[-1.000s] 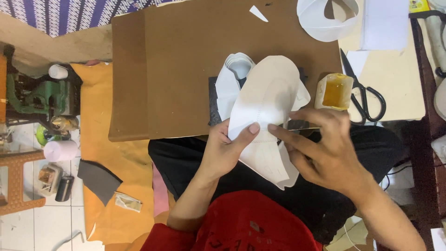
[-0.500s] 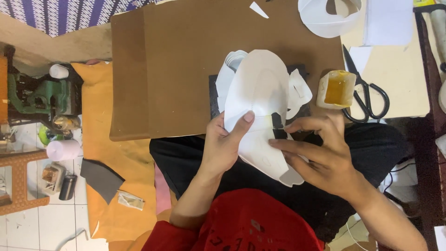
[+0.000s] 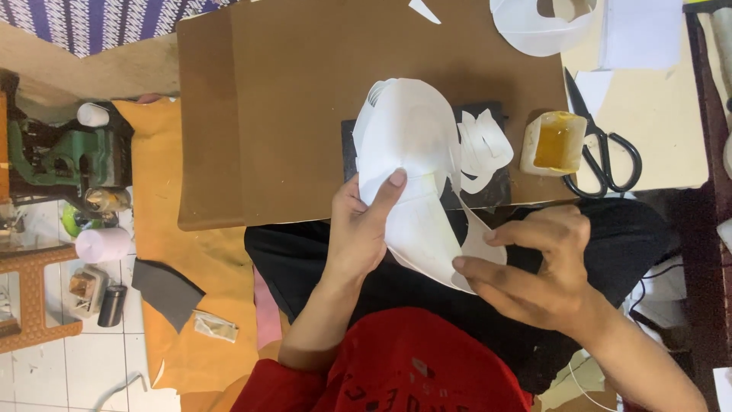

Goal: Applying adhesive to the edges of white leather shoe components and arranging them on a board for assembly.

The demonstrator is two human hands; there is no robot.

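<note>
- The white sheet (image 3: 415,164), a rounded cut piece, is lying half on the brown board and half over the person's lap, caught between both hands.
- The left hand (image 3: 364,229) is gripping the sheet's near left edge, thumb pressing on top and the fingers curling beneath.
- The right hand (image 3: 545,271) is pinching the sheet's lower right corner between thumb and forefinger, with the other fingers curling loosely.
- Just beyond the left hand's grip, under the sheet, more white cut pieces (image 3: 482,145) are fanning out over a dark mat (image 3: 499,191).
- All of this is resting on a brown board (image 3: 305,99), which is serving as the work surface and reaching away from both hands.
- Just beyond the right hand's grip, a small tub of yellow glue (image 3: 553,143) is sitting at the board's edge, and black scissors (image 3: 602,149) are lying just beside it on a pale tabletop (image 3: 656,130).
- Well beyond the grip, a white curved strip (image 3: 534,27) is lying at the board's far corner.
- Below the grip, the person's black trousers (image 3: 305,267) and red shirt (image 3: 412,366) are showing.
- Out to the left of the left hand, an orange-tan sheet (image 3: 171,267) is spreading over a white tiled floor (image 3: 69,366), with a dark grey scrap (image 3: 164,294) on it.
- Farther left, a green machine (image 3: 61,160), a pale pink roll (image 3: 99,246) and an orange plastic stool (image 3: 30,297) are standing near one another.
- At the far left, well beyond the hands, a striped blue and white cloth (image 3: 107,23) is showing.
</note>
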